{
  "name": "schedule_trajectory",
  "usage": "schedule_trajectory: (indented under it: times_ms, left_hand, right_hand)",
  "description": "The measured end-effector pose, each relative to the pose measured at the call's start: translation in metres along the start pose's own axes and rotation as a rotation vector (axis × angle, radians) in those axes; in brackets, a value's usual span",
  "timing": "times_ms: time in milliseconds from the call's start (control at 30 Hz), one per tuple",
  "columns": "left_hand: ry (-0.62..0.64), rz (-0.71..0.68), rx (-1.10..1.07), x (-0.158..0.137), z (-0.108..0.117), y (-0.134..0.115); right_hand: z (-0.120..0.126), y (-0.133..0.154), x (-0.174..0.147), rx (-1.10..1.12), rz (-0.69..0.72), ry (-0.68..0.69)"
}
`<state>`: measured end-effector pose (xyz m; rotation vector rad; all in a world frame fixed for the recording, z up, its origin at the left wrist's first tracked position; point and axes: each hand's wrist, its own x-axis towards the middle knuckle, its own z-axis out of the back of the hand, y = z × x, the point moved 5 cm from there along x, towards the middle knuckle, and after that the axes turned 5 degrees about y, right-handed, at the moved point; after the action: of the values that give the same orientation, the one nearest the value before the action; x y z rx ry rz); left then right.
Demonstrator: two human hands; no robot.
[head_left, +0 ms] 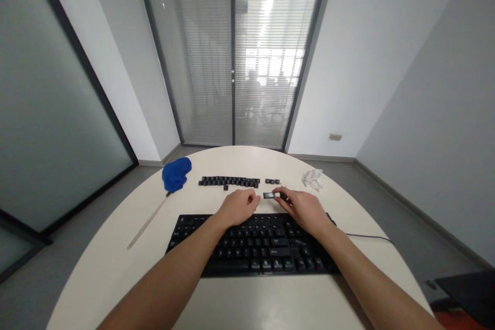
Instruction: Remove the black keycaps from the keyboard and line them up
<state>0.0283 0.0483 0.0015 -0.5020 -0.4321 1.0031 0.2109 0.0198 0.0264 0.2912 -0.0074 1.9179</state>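
My left hand (pixel 237 206) is closed above the back edge of a black keyboard (pixel 266 255), its fingers curled in. Whatever it may hold is hidden. Just to its right, my right hand (pixel 303 208) pinches a small dark oblong piece (pixel 269 195) with a pale section near the fingertips. I cannot make out its exact kind. Beyond both hands, loose black keycaps (pixel 230 181) stand in two rows, with one keycap (pixel 226 187) apart in front. A few more keycaps (pixel 272 181) form a short group to the right.
A blue cloth duster (pixel 177 174) with a thin wooden stick lies at the left of the pale round table (pixel 247 157). Crumpled white tissue (pixel 312 179) is at the back right. The keyboard's cable (pixel 369 236) runs right. A dark chair (pixel 464 294) stands at lower right.
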Motion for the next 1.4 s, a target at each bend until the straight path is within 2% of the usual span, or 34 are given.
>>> schedule_trajectory:
  times_ms: [133, 300, 633, 1400]
  left_hand:
    - [0.057, -0.042, 0.133, -0.003, -0.005, -0.002]
    - [0.102, -0.062, 0.161, -0.006, -0.008, -0.004]
    - [0.109, -0.071, 0.161, -0.005, -0.008, -0.003]
    - [0.134, -0.065, 0.216, -0.006, -0.009, -0.003]
  right_hand:
    - [0.002, 0.0, 0.012, -0.144, -0.092, 0.063]
    - [0.0, 0.0, 0.035, -0.237, -0.208, 0.174]
    - [-0.005, 0.007, 0.067, -0.252, -0.222, 0.214]
    - [-0.018, 0.004, 0.074, -0.261, -0.233, 0.23]
